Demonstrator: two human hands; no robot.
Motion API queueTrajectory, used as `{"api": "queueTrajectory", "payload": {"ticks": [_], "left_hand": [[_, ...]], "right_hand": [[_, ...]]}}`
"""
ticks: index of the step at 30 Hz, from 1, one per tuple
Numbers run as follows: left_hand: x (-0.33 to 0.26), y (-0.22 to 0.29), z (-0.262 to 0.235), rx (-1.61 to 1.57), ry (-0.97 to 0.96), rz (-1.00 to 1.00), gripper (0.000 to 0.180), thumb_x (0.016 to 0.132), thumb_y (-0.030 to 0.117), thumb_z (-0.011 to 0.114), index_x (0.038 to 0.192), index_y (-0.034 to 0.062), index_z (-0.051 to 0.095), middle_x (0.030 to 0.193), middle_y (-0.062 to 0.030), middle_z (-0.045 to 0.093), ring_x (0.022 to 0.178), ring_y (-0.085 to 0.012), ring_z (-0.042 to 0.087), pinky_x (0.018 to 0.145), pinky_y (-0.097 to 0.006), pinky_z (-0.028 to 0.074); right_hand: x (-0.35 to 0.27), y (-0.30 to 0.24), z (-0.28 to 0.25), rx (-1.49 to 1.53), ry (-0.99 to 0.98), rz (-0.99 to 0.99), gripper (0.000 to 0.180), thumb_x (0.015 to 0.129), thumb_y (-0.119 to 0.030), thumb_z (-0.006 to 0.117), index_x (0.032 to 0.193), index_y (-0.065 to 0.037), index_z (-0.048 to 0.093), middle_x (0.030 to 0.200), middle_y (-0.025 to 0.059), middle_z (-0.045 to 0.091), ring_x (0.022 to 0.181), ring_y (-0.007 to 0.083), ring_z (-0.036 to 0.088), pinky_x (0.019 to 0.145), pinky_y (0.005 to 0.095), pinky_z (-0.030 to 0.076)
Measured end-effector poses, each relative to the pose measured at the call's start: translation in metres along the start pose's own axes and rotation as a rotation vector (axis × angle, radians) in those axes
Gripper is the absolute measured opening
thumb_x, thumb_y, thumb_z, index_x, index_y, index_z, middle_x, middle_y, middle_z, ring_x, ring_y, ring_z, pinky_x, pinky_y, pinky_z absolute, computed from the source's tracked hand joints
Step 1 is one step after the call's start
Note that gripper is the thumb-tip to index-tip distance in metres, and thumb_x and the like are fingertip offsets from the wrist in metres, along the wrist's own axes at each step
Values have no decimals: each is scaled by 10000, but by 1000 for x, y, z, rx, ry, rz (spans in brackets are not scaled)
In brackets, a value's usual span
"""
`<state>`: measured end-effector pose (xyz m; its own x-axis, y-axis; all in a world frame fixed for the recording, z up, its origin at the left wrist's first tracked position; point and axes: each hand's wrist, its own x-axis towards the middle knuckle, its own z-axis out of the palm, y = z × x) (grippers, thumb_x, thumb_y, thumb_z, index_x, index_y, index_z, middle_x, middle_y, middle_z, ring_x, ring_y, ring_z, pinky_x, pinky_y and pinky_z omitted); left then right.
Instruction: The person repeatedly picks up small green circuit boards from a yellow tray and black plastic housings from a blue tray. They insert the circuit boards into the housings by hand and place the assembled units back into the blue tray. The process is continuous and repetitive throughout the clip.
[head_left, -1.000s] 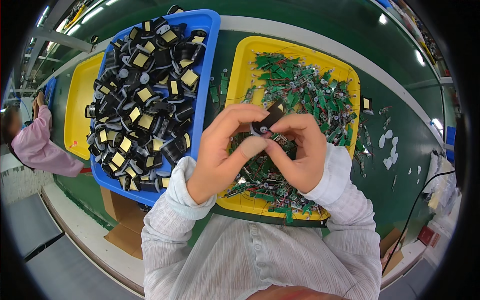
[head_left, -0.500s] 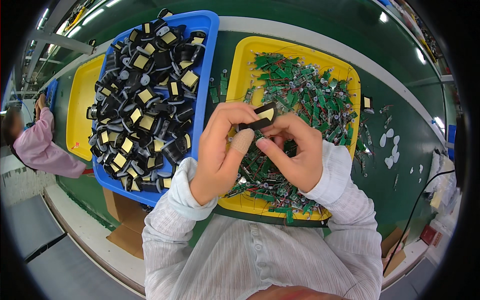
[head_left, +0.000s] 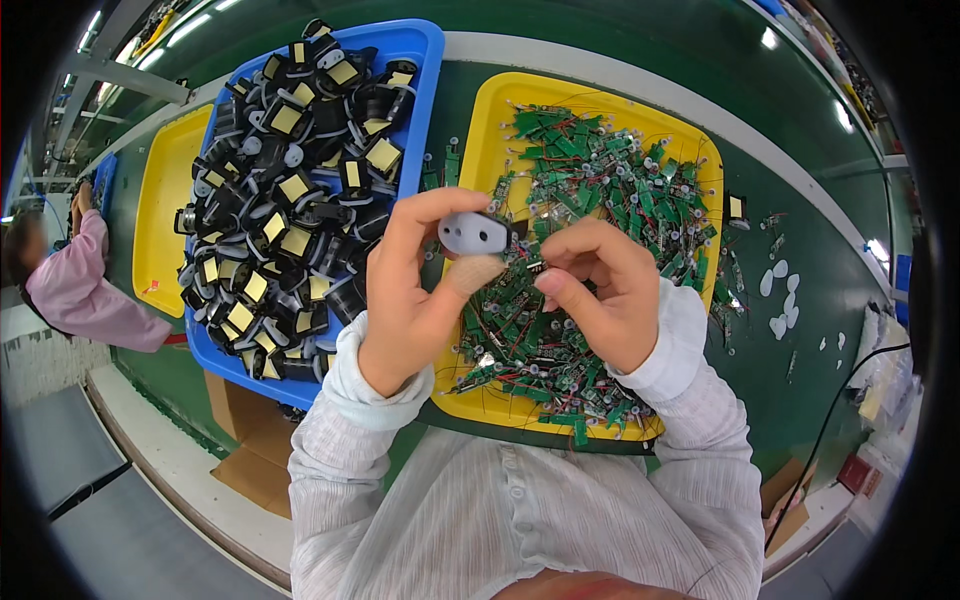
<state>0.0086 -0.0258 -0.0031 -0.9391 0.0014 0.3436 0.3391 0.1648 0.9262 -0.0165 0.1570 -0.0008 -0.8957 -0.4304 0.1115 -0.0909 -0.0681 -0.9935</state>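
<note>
Between the thumb and forefinger of my left hand [head_left: 412, 285] is a black plastic housing with a rounded grey face [head_left: 474, 235] turned up, small dark holes in it. A tan bandage wraps the left thumb. Close beside it, my right hand [head_left: 605, 290] is closed in a pinch at the edge of a small circuit board [head_left: 532, 266], partly covered by the fingertips. Both hands are over a yellow tray [head_left: 487, 110] heaped with green circuit boards [head_left: 630, 185] with thin red and black wires.
Left of my hands, a blue tray [head_left: 428, 90] is piled with black housings [head_left: 295, 215] bearing cream pads. Another yellow tray [head_left: 160, 200] lies beyond. White pieces [head_left: 780, 300] and loose boards dot the green bench at right. A person in pink [head_left: 90, 290] works at far left.
The housing has turned in my left hand: its pad side faced up before, and now the grey holed face does. My left hand has shifted slightly left, and the right slightly right.
</note>
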Motion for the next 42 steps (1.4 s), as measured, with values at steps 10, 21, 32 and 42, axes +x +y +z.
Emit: {"api": "queueTrajectory", "payload": {"ticks": [10, 21, 32, 42], "left_hand": [[0, 5, 12, -368, -55, -317, 296, 870, 98, 540, 1125, -37, 478, 935, -67, 590, 854, -101, 559, 758, -217, 436], [-3, 6, 16, -209, -52, -332, 328, 810, 104, 621, 1097, -17, 517, 930, -67, 609, 819, -112, 567, 725, -231, 450], [1, 7, 15, 377, 24, 109, 349, 671, 115, 686, 990, 1, 603, 827, -101, 620, 636, -208, 529, 577, -284, 440], [1, 12, 11, 301, -79, 47, 346, 701, 104, 644, 1026, -3, 595, 956, -116, 623, 741, -224, 556, 635, -298, 449]], "right_hand": [[4, 0, -2, 462, 13, 187, 162, 801, -13, 621, 912, 0, 505, 797, 53, 562, 619, 101, 560, 541, 219, 487], [7, -1, -8, 489, -67, 251, 148, 811, -27, 618, 888, -11, 493, 770, 41, 555, 614, 81, 550, 515, 213, 487], [7, 2, -10, 434, -217, 391, 158, 859, -134, 579, 909, 10, 538, 759, 22, 529, 617, 79, 544, 534, 229, 514], [3, 2, -5, 505, -212, 340, 155, 866, -151, 569, 841, -6, 523, 762, 18, 501, 640, 83, 545, 536, 231, 501]]}}
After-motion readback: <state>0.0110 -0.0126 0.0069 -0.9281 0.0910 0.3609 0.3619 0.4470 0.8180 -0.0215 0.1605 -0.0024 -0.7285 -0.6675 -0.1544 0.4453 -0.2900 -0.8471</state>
